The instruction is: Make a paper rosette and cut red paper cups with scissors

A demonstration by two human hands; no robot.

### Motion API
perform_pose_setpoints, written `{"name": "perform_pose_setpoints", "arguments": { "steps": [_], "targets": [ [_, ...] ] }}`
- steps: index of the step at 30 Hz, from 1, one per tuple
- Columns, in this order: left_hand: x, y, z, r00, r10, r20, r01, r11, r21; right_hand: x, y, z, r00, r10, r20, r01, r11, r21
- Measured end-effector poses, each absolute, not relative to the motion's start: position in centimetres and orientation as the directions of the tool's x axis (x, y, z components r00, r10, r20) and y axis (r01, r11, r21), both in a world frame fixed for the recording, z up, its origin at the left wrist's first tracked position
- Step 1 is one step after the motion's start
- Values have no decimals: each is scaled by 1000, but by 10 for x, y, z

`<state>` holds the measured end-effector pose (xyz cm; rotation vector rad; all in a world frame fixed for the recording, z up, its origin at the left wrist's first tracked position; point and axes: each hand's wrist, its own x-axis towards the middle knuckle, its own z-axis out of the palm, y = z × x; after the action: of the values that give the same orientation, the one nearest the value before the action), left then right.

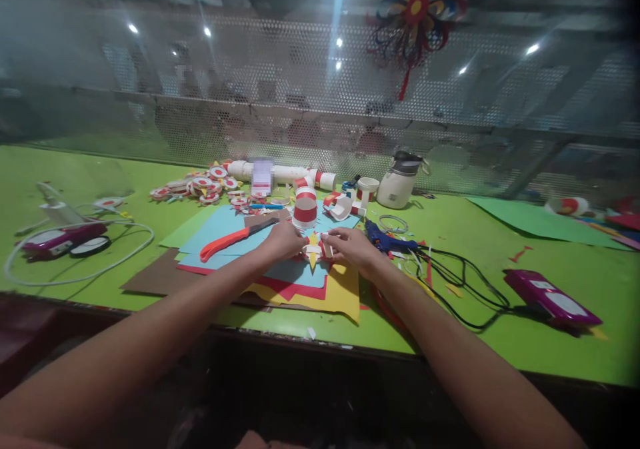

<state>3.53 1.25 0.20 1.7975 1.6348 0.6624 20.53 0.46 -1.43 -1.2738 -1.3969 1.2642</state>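
A small red-and-white paper craft piece (313,252) with a yellow pointed strip lies between my two hands, just above the stacked coloured paper (290,269). My left hand (286,241) grips its left side with the fingertips. On the opposite side, my right hand (354,248) pinches its right edge. A red-and-white banded cylinder (305,208) stands right behind the piece. Left of my left hand rests an orange-handled blade tool (230,241). Close to my right hand is a blue glue gun (390,238) with a black cord.
Finished-looking red-and-white paper pieces (203,186) are heaped at the back left, beside a long white tube (287,173) and a phone (262,177). A white bottle (397,181) stands behind. Purple power strips (553,300) with loose cables sit on both sides of the green table (465,236).
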Motion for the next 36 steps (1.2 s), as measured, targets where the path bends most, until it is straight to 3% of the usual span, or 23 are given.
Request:
{"name": "perform_pose_setpoints", "arguments": {
  "steps": [7, 12, 19, 28, 36],
  "targets": [
    [35, 10, -4, 48, 995, -89, 397, 63, 916, 205, 0, -5, -182, 980, -80, 22, -77, -997],
    [37, 5, -8, 17, 992, -127, 134, 123, 983, 209, 1, -1, -199, 976, -87, -39, -97, -995],
    [31, 2, -6, 107, 978, -177, -128, 190, 973, 214, 1, 6, -213, 975, -70, -108, -94, -990],
    [14, 4, -9, 268, 942, -201, -272, 274, 923, 218, -3, 13, -228, 973, -41, -121, -70, -990],
    [12, -3, -8, 381, 916, -127, -387, 283, 877, 219, -11, 21, -292, 956, 39, -213, -25, -977]
  ]
}}
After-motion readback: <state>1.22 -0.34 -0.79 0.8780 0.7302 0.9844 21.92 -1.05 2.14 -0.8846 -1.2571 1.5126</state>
